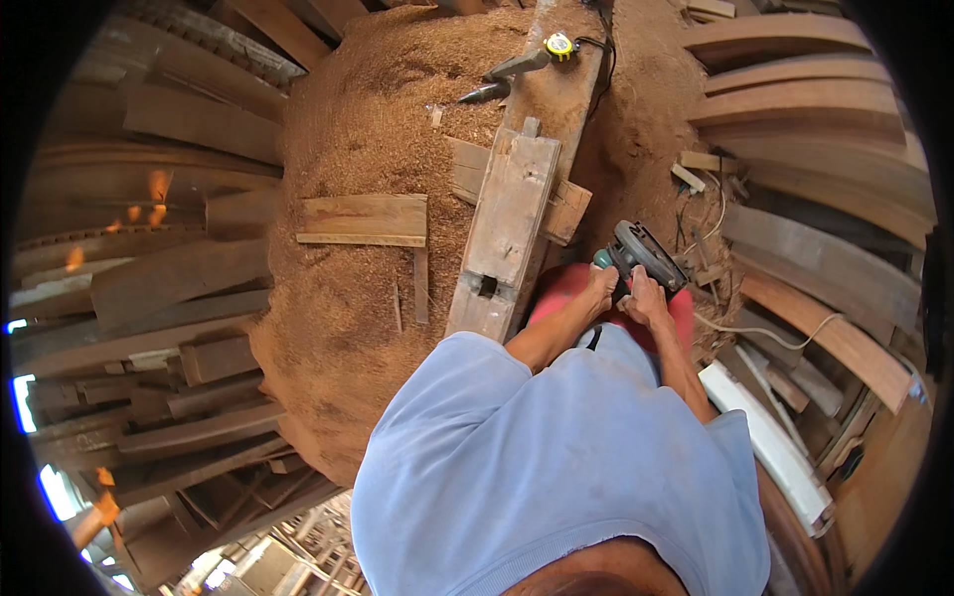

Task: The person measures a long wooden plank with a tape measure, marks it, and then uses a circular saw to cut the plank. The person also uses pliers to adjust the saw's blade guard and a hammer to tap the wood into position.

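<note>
My left hand [603,285] and my right hand [646,298] are both closed around a handheld power tool [639,250]. It has a teal body and a grey rounded guard and looks like a circular saw. I hold it in front of my lap, over a red seat [680,316]. To the left of my hands lies a thick weathered timber [515,209] with a square hole near its close end, apart from the tool. A short board [568,211] sticks out from beneath that timber. The fingertips are partly hidden by the tool.
A yellow tape measure [559,46] and dark pointed tools [484,92] lie at the far end of the long beam [556,99]. Sawdust [348,298] covers the ground, with a loose board [363,219] on it. Planks [815,99] line both sides; a pale cable [765,333] runs at right.
</note>
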The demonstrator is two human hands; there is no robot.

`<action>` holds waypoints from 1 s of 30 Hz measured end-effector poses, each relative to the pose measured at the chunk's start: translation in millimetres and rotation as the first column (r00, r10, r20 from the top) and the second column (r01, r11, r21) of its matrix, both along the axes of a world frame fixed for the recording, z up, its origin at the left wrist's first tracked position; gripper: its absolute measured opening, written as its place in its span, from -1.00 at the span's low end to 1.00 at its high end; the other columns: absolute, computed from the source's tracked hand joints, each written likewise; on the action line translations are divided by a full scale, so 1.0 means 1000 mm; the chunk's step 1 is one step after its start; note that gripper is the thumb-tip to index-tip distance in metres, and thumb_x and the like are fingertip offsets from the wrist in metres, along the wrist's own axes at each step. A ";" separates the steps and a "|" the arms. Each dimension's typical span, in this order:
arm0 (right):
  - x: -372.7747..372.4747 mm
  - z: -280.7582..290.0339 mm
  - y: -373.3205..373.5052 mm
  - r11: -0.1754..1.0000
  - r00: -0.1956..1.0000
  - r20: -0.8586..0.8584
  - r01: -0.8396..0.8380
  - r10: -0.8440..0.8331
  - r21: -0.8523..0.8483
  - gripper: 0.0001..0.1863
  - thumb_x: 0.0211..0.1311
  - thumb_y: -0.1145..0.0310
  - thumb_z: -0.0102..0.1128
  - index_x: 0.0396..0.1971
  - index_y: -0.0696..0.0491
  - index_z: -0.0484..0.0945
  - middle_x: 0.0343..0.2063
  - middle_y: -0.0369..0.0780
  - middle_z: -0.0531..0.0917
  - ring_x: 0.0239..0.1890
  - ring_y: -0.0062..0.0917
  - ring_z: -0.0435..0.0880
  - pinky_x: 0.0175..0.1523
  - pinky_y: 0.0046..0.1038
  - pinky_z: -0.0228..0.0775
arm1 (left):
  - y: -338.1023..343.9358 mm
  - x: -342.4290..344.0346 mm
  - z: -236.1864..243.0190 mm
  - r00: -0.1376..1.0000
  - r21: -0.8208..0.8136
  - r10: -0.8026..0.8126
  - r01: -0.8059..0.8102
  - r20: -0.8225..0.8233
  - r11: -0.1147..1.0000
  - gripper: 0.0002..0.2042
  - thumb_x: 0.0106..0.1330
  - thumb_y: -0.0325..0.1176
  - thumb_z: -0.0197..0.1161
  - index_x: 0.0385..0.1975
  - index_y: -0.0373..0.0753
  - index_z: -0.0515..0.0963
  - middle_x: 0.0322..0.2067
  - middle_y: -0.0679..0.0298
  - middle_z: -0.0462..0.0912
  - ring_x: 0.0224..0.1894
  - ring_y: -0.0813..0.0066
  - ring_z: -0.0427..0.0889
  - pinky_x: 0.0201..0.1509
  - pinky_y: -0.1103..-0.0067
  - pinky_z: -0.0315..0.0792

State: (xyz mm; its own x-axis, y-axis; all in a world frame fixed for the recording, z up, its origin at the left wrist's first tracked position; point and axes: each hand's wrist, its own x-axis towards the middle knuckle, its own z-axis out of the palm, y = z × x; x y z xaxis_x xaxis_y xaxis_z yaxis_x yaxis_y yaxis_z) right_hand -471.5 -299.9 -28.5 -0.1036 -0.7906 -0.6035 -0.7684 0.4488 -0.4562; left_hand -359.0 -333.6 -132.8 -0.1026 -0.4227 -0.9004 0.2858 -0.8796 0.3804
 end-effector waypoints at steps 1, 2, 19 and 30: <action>0.009 0.000 0.004 0.998 0.999 0.017 0.028 -0.028 -0.050 -0.51 -0.07 0.39 0.23 -0.07 0.12 0.34 -0.25 0.19 0.64 -0.03 0.18 0.59 0.02 0.10 0.38 | 0.004 0.012 -0.002 0.999 0.018 0.023 -0.023 -0.035 1.000 -0.87 0.12 -0.61 0.12 -0.37 -0.26 0.52 -0.48 0.22 0.57 -0.47 0.36 0.63 -0.50 0.37 0.52; 0.022 0.001 0.010 1.000 1.000 0.014 0.017 -0.018 0.003 -0.50 -0.06 0.40 0.24 -0.04 0.12 0.35 -0.22 0.15 0.65 -0.02 0.12 0.61 0.06 0.08 0.37 | 0.011 0.025 -0.003 0.997 0.036 0.045 -0.043 -0.069 0.998 -0.88 0.12 -0.60 0.13 -0.38 -0.25 0.52 -0.48 0.23 0.57 -0.46 0.36 0.63 -0.50 0.37 0.51; 0.051 0.057 0.054 0.941 0.930 0.138 0.336 -0.340 0.050 -0.54 0.16 0.38 0.12 0.08 0.19 0.36 -0.04 0.16 0.65 0.10 0.02 0.63 0.12 0.05 0.40 | 0.000 0.047 0.004 0.845 0.008 -0.371 0.406 -0.384 0.914 -0.80 0.42 -0.28 0.06 -0.10 -0.14 0.57 -0.23 0.26 0.67 -0.11 0.31 0.64 0.04 0.36 0.54; 0.059 0.057 0.201 0.487 0.541 0.308 0.840 -0.782 -0.239 -0.70 0.23 0.28 0.11 -0.19 0.23 0.52 -0.22 0.15 0.66 -0.10 0.09 0.66 -0.04 -0.01 0.47 | 0.018 -0.001 0.020 0.811 -0.127 -0.513 0.498 -0.280 0.858 -0.88 0.28 -0.30 -0.03 -0.47 -0.08 0.41 -0.59 0.36 0.44 -0.59 0.44 0.41 -0.46 0.47 0.42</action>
State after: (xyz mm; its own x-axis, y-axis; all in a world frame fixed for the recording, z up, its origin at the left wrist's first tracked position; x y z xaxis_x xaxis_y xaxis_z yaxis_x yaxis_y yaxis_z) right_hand -412.8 -98.8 28.5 -0.7424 -0.5384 -0.3988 -0.0557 0.6428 -0.7640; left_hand -359.8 -315.2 -112.4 -0.5687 -0.2767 -0.7746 -0.0905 -0.9150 0.3933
